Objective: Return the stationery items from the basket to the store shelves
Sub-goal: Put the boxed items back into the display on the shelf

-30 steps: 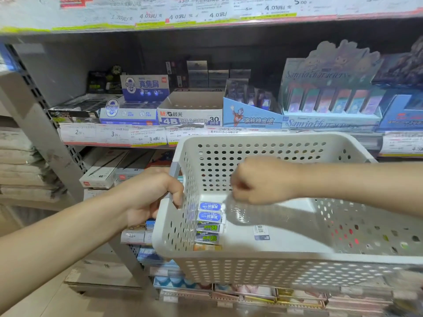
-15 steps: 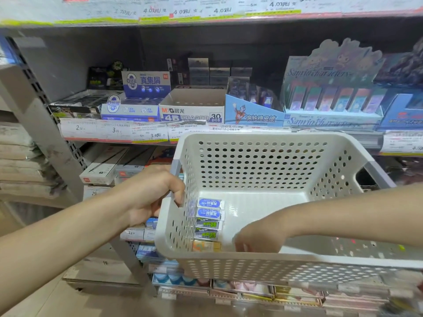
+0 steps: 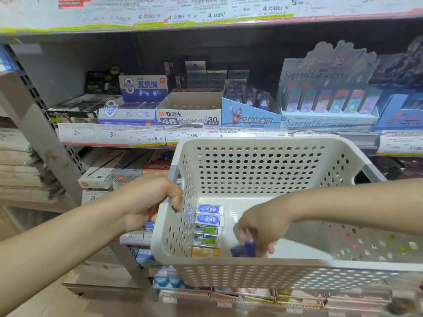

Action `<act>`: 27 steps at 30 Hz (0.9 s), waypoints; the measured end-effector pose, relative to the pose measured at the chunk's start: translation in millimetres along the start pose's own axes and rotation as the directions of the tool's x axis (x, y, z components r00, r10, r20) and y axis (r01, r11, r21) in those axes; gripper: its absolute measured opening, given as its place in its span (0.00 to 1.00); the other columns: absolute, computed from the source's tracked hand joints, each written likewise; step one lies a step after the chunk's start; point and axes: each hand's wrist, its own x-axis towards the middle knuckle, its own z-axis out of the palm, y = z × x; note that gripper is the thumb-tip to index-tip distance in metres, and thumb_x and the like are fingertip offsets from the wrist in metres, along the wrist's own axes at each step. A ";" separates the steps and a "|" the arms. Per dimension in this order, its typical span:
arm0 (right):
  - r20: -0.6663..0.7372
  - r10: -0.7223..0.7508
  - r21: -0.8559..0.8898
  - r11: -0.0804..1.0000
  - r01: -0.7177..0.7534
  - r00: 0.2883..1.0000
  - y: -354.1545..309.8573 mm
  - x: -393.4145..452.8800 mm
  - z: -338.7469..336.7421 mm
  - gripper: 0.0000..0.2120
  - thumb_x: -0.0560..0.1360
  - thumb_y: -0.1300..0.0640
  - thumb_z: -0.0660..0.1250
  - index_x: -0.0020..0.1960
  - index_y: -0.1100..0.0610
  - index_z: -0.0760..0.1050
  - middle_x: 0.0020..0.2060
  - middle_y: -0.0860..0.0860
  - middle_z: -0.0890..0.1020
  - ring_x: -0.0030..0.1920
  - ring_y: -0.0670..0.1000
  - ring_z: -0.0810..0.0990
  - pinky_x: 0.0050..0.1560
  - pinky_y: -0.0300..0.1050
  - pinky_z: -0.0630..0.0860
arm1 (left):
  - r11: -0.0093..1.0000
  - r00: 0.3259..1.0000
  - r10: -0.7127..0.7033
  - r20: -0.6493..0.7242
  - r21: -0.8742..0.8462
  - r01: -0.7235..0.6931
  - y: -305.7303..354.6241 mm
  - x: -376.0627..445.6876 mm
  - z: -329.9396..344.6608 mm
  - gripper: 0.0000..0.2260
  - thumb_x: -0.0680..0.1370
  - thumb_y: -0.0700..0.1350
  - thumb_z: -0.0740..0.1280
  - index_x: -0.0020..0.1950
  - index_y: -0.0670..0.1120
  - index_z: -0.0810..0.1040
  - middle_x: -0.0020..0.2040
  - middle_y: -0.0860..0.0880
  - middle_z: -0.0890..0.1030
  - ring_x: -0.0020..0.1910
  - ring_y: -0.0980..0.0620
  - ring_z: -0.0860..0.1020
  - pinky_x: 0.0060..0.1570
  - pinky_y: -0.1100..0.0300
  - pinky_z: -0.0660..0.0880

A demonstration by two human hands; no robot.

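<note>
A white perforated basket (image 3: 263, 271) is held up in front of the shelves. My left hand (image 3: 148, 202) grips its left rim. Inside, along the left wall, lies a row of small erasers (image 3: 207, 228): two blue-labelled, two green-labelled and an orange one nearest me. My right hand (image 3: 261, 227) reaches down into the basket near its front wall, and its fingers pinch a small blurred purple-blue item (image 3: 243, 249).
The shelf (image 3: 146, 139) behind the basket carries open eraser display boxes: a blue-and-white box (image 3: 143, 88), an M&G 4B eraser box (image 3: 190, 110), a blue cartoon box (image 3: 249, 115) and a Sanrio display (image 3: 327, 99). Price tags line the shelf edges. More boxed stock sits on lower shelves.
My right hand has gone from the basket's middle down to its front floor and now pinches a small purple-blue item. The left hand and basket have held nearly still.
</note>
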 end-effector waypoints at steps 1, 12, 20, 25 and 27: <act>-0.023 -0.006 0.092 0.996 0.008 1.000 5.2 -6.1 -6.7 0.16 0.76 0.62 0.66 0.62 0.58 0.69 0.40 0.58 0.80 0.30 0.43 0.75 0.31 0.32 0.72 | 1.000 1.000 -0.001 0.001 -0.005 0.001 -0.5 0.8 -0.7 0.24 0.51 0.33 0.62 0.47 0.40 0.76 0.31 0.41 0.73 0.28 0.45 0.72 0.34 0.59 0.66; -0.266 -0.102 0.620 0.743 0.251 0.959 32.0 -66.2 -38.2 0.06 0.77 0.65 0.60 0.45 0.61 0.75 0.36 0.52 0.82 0.32 0.43 0.80 0.30 0.32 0.74 | 1.000 1.000 0.004 0.024 0.000 -0.004 0.9 4.6 1.1 0.24 0.51 0.33 0.62 0.46 0.38 0.76 0.31 0.39 0.73 0.33 0.43 0.70 0.37 0.54 0.63; -0.857 0.009 0.235 0.897 0.375 0.515 43.4 -136.1 -97.3 0.09 0.76 0.61 0.65 0.55 0.59 0.72 0.41 0.52 0.81 0.38 0.50 0.80 0.37 0.38 0.76 | 1.000 0.999 0.005 0.053 0.013 -0.006 1.4 5.3 0.6 0.31 0.45 0.37 0.65 0.49 0.39 0.76 0.35 0.39 0.73 0.34 0.43 0.71 0.37 0.55 0.63; -0.944 0.112 0.125 0.992 0.025 0.309 56.6 -137.9 -130.9 0.10 0.74 0.61 0.63 0.53 0.58 0.80 0.42 0.55 0.84 0.37 0.50 0.81 0.34 0.37 0.74 | 1.000 0.999 0.011 0.053 -0.003 -0.011 2.9 3.0 2.0 0.24 0.51 0.34 0.62 0.47 0.40 0.76 0.35 0.39 0.72 0.33 0.44 0.70 0.36 0.57 0.62; -0.930 0.127 0.107 0.991 -0.076 0.346 57.6 -127.4 -134.9 0.11 0.74 0.60 0.62 0.52 0.58 0.81 0.43 0.56 0.84 0.38 0.52 0.80 0.39 0.40 0.73 | 1.000 0.999 0.010 0.049 -0.008 -0.009 1.7 2.8 2.0 0.26 0.51 0.34 0.62 0.49 0.39 0.76 0.36 0.38 0.72 0.34 0.43 0.70 0.36 0.56 0.63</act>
